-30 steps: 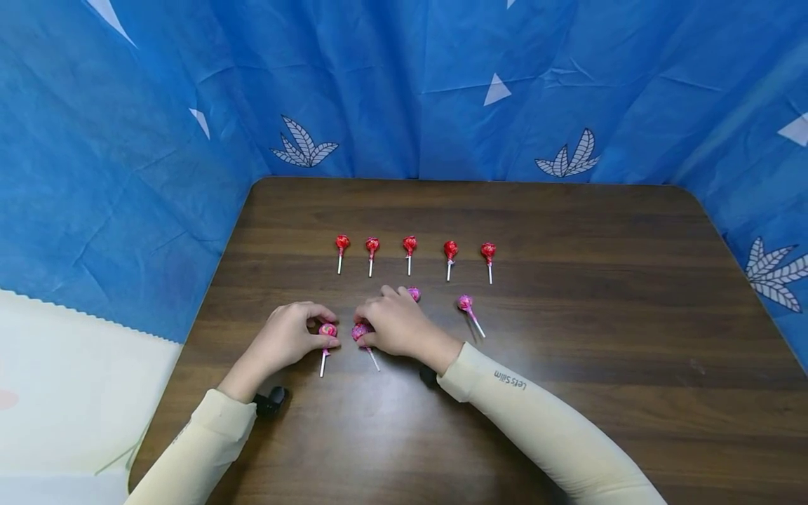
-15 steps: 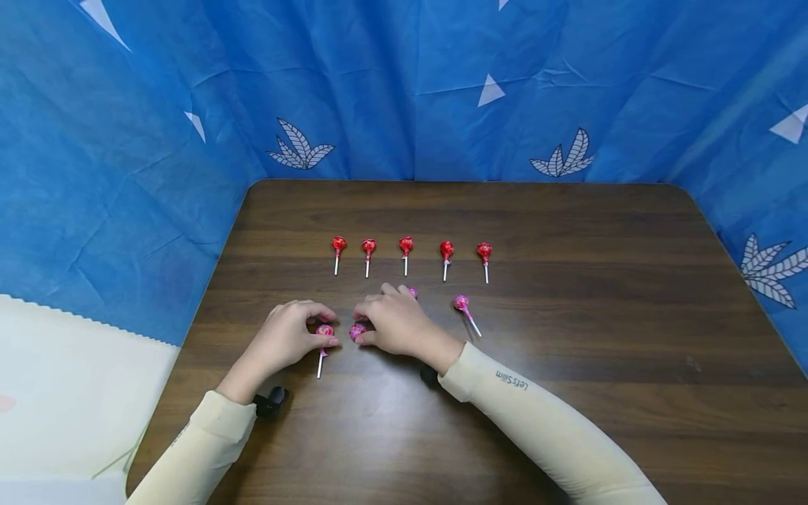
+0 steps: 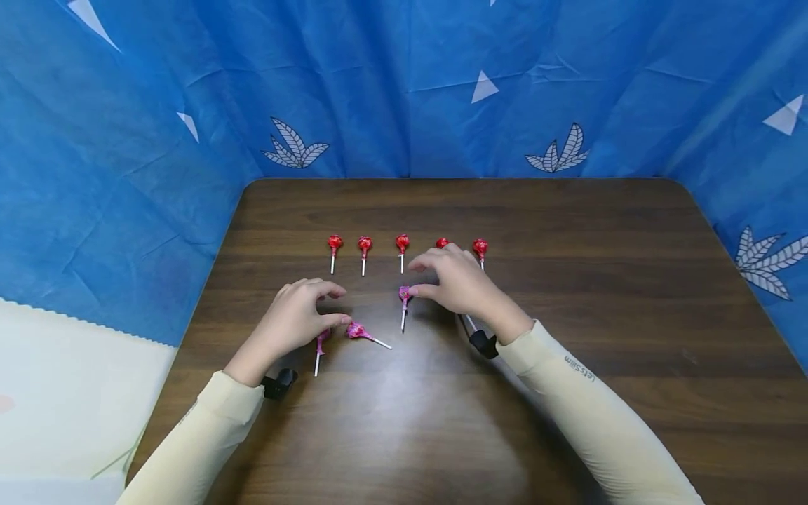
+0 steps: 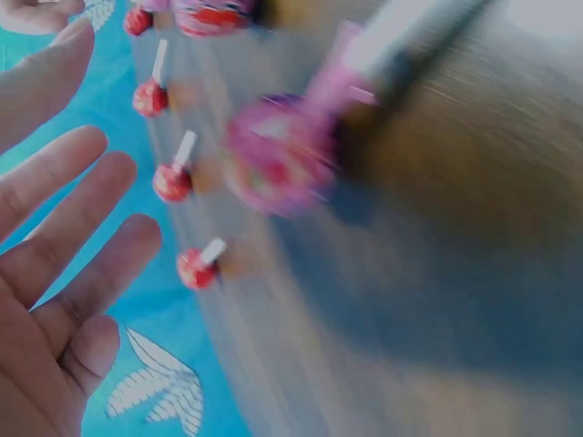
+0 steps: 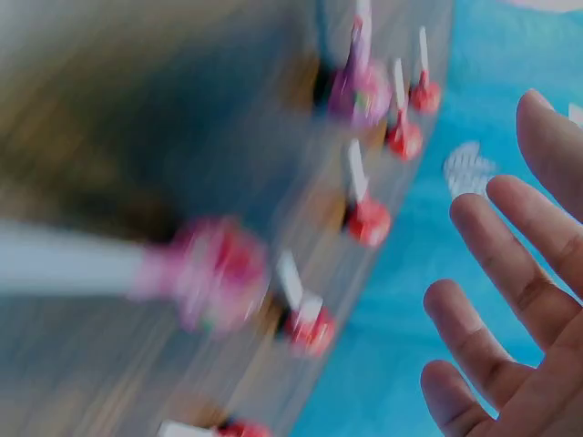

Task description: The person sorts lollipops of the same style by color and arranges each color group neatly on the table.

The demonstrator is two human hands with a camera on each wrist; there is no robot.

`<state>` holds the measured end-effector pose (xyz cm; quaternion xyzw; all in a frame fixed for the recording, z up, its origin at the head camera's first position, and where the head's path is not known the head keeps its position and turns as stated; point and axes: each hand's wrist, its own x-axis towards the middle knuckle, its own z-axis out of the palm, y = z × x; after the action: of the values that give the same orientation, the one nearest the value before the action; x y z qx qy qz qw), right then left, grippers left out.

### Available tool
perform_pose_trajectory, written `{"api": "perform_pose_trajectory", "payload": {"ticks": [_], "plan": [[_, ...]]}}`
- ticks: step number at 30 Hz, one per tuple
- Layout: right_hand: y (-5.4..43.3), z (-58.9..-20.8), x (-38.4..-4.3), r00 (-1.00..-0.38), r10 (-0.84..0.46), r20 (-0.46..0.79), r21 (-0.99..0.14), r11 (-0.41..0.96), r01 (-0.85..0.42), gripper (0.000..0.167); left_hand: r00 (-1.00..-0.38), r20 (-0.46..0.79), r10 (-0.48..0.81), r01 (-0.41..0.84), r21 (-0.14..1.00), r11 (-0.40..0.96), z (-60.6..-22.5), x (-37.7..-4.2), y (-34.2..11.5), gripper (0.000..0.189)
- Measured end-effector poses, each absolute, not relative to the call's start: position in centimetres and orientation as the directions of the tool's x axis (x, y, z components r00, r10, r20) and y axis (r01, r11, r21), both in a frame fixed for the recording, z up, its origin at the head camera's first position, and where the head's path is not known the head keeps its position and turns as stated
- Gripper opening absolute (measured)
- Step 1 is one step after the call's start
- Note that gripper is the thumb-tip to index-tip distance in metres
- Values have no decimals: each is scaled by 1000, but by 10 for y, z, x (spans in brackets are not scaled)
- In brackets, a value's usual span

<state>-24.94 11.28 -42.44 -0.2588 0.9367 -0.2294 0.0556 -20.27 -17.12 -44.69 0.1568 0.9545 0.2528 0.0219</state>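
Observation:
My left hand (image 3: pixel 299 319) hovers with fingers spread over the leftmost pink lollipop (image 3: pixel 320 344), partly covering its head. Beside it, a second pink lollipop (image 3: pixel 356 330) lies slanted, stick toward the lower right. A third pink lollipop (image 3: pixel 404 301) points its stick toward me, and the thumb of my right hand (image 3: pixel 463 284) overlaps its head in the head view. Under that hand another pink one is mostly hidden, only its white stick (image 3: pixel 470 322) showing. Both wrist views show extended fingers holding nothing, with a blurred pink lollipop (image 4: pixel 282 155) near the left and another pink lollipop (image 5: pixel 219 273) near the right.
Behind the pink ones runs a row of several red lollipops (image 3: pixel 402 243), the right-hand ones partly covered by my right hand. They lie on a dark wooden table (image 3: pixel 600 280). A blue curtain (image 3: pixel 379 84) hangs along its far edge.
My right hand has let go of the second pink lollipop, now more slanted, and moved right and away from me. My left hand has loosened and lifted off the leftmost one.

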Motion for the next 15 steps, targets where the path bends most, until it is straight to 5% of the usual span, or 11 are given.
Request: {"api": "perform_pose_trajectory", "payload": {"ticks": [7,15], "plan": [[148,-423,-254,-894,-448,-21,-496,781,-380,45,-938,29,345,320,455,831,-429,-219,-135,45],[170,-447,-251,-894,-441,-84,-444,819,-363,43,-898,35,439,430,286,856,-432,-233,-86,37]]}}
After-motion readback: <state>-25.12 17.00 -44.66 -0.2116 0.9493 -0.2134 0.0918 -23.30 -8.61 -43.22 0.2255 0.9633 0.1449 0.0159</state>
